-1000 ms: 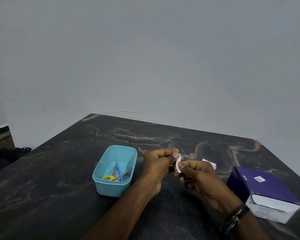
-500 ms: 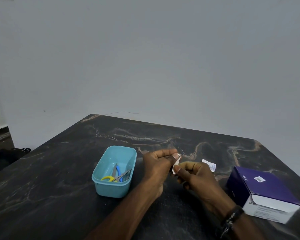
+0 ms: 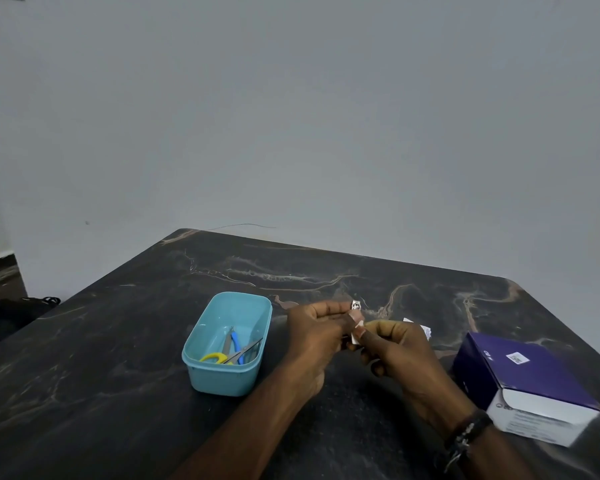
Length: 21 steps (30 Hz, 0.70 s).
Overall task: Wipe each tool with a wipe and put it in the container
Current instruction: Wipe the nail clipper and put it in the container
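My left hand (image 3: pixel 314 336) pinches a small shiny metal tool (image 3: pixel 356 304), whose tip sticks up past the fingertips; most of it is hidden. My right hand (image 3: pixel 394 344) presses a small white wipe (image 3: pixel 355 332) against the tool's lower part. Both hands meet just right of the light blue container (image 3: pixel 201 375), which stands on the dark marble table (image 3: pixel 118 358). Inside it lie yellow-handled scissors (image 3: pixel 215 357), a blue-handled tool (image 3: pixel 237 344) and small metal scissors (image 3: pixel 246 349).
A purple and white box (image 3: pixel 523 382) lies at the right, near the table edge. A torn white wipe packet (image 3: pixel 425 329) rests just behind my right hand. A dark bag (image 3: pixel 11 310) sits on the floor at far left. A grey wall stands behind the table.
The wipe has slid down the tool, baring the shiny metal tip above my left fingertips. Both hands stay together in about the same spot.
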### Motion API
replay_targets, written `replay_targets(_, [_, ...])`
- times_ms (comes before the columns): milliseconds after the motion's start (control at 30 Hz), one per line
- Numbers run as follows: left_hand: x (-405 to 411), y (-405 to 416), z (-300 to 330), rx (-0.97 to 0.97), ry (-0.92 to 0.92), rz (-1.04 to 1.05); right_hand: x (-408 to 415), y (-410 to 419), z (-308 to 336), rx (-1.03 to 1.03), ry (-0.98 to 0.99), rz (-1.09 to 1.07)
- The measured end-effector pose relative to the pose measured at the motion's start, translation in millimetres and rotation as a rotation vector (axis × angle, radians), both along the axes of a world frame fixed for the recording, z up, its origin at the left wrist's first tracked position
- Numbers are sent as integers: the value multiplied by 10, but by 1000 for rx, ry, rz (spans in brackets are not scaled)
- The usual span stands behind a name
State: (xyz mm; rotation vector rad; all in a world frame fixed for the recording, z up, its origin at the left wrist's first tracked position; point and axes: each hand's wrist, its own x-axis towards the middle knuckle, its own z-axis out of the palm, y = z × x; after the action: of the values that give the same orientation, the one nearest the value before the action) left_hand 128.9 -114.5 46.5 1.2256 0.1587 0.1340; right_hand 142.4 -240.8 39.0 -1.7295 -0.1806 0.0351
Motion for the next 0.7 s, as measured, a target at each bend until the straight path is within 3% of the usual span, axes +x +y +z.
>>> replay_targets(200, [30, 44, 5, 21, -25, 67, -8, -17, 24, -14, -6, -48])
replay_targets(700, [23, -9, -105, 263, -86, -80, 1, -78, 62, 67, -78, -205])
